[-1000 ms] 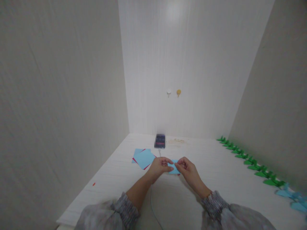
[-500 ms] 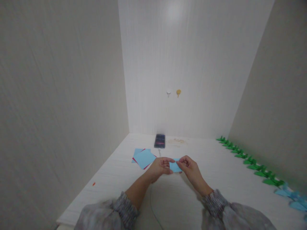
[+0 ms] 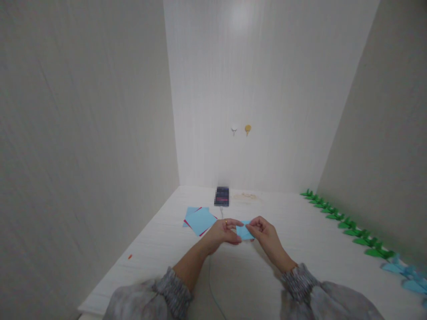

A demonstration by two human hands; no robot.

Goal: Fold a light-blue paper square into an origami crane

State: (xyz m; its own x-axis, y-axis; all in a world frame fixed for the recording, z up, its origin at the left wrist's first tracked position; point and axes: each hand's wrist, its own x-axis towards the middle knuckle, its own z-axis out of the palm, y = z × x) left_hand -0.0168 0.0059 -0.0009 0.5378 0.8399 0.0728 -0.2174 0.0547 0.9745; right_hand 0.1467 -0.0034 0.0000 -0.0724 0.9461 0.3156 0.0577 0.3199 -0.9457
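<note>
Between my two hands is a small folded piece of light blue paper [image 3: 244,231], held up over the white table. My left hand [image 3: 224,232], with a ring on one finger, grips its left edge between thumb and fingers. My right hand [image 3: 265,231] pinches the paper's upper right part with thumb and forefinger. Parts of the paper are hidden behind the fingers. To the left of my left hand lies a loose stack of light blue sheets [image 3: 200,221] with red edges showing beneath.
A phone [image 3: 222,197], blurred out, leans at the back wall with a cable [image 3: 213,289] running towards me. Green folded paper figures [image 3: 347,223] line the right side, followed by light blue ones [image 3: 413,279]. A small orange scrap [image 3: 130,257] lies at left; two hooks [image 3: 247,129] are on the wall.
Both hands keep their grip on the blue paper. My left thumb and the paper have shifted very slightly to the right; little else differs.
</note>
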